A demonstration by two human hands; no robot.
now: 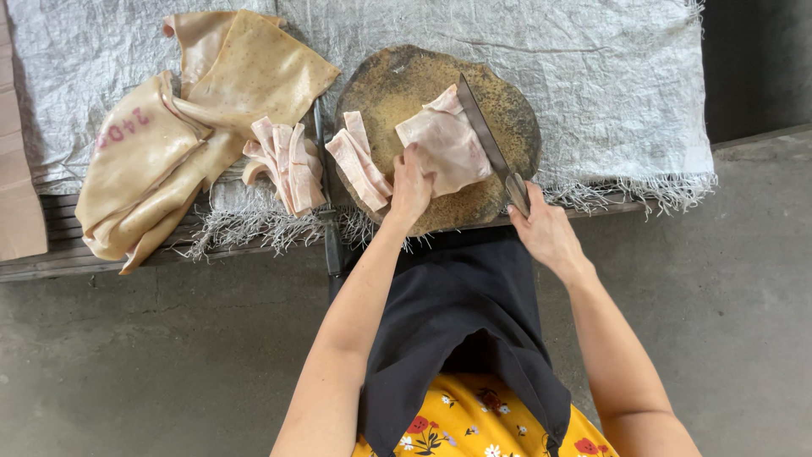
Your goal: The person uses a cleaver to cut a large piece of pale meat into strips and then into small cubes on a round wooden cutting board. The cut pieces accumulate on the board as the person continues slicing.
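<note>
A round, worn wooden chopping block [397, 85] sits on a white woven cloth. On it lies a pale pink slab of pork skin [448, 148]. My left hand [410, 186] presses on the slab's near left corner. My right hand [541, 228] grips the handle of a long cleaver [482, 131], whose blade rests along the slab's right edge. Cut strips [359, 165] lie on the block to the left of my left hand.
More pink strips [288, 165] are piled on the cloth [609, 76] left of the block. A large folded tan sheet of skin [169, 135] with a red stamp lies at the far left. A dark bar [330, 237] runs beside the block. Concrete floor lies below the table's edge.
</note>
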